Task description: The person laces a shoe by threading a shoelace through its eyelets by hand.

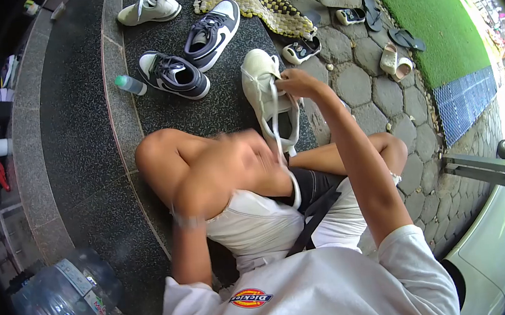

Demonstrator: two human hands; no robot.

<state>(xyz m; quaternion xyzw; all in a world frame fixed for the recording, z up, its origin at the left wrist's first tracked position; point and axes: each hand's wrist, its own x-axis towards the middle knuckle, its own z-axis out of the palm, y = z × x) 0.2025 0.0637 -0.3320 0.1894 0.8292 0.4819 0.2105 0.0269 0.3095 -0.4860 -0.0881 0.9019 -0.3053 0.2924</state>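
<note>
A white shoe (256,84) lies on the dark stone step in front of my crossed legs, its opening toward me. My right hand (299,84) is closed at its lacing, with fingertips pinching the lace near the eyelets. A long white lace (277,125) runs from the shoe down toward my lap and loops beside my left hand. Smeared by motion, my left hand (249,155) is over my bent leg, left of the hanging lace. Its fingers are too blurred to show whether they hold anything.
Dark-and-white sneakers (214,35) (174,75), another white shoe (150,8) and a small bottle (130,85) stand on the step. A woven mat (256,5) lies beyond. Sandals (406,39) rest on paving at the right. A large water bottle (66,303) is at lower left.
</note>
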